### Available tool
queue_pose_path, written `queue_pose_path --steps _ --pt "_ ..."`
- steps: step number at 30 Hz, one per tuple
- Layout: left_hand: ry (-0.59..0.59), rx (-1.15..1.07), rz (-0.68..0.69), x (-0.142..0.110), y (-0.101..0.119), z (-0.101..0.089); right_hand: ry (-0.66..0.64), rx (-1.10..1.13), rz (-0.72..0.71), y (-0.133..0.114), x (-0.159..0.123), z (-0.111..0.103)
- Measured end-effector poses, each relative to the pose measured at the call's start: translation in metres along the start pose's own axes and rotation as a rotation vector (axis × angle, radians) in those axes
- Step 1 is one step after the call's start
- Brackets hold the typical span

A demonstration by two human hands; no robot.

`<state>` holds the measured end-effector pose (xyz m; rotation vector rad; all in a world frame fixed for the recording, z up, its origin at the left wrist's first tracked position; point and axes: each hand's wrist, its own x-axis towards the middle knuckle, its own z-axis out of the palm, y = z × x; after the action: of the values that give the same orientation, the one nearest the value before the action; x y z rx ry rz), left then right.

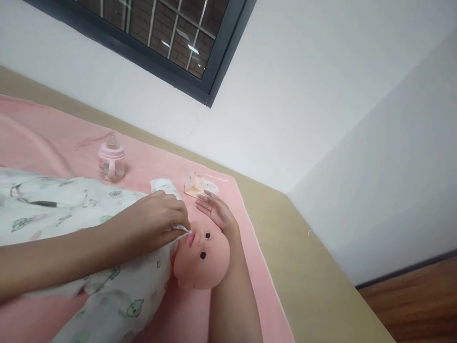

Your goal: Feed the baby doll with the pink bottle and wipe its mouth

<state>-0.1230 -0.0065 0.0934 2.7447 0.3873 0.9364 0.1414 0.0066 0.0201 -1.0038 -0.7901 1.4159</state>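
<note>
A bald baby doll (210, 262) lies face up in a white outfit (132, 305) printed with green and pink figures. My left hand (160, 214) is closed in a pinch on a small white cloth or tissue (183, 228) at the doll's lips; most of it is hidden by the fingers. My right hand (216, 209) is open, palm partly showing, beside the far side of the doll's head. Its forearm runs behind and under the head. Just beyond those fingers is a small pale, patterned packet (194, 185).
A pink-lidded baby bottle with a handle (112, 162) stands upright on the pink blanket (60, 143). A patterned white sleeve (164, 186) shows beyond my left hand. The beige surface's edge (303, 267) runs down the right, near a white wall and dark-framed window (210, 81).
</note>
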Motion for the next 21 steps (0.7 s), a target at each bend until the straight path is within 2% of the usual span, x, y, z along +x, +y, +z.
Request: queue_pose_path --steps 10,16,21 --pt "0.094 -0.032 0.099 -0.002 -0.003 0.004 0.001 0.003 -0.007 0.0 -0.001 0.001" --pt "0.039 -0.023 0.064 -0.001 0.0 0.001 0.002 0.002 -0.006 0.0 0.0 0.001" --pt "-0.095 -0.121 -0.064 0.004 0.013 -0.017 0.007 0.011 -0.01 0.0 -0.001 0.002"
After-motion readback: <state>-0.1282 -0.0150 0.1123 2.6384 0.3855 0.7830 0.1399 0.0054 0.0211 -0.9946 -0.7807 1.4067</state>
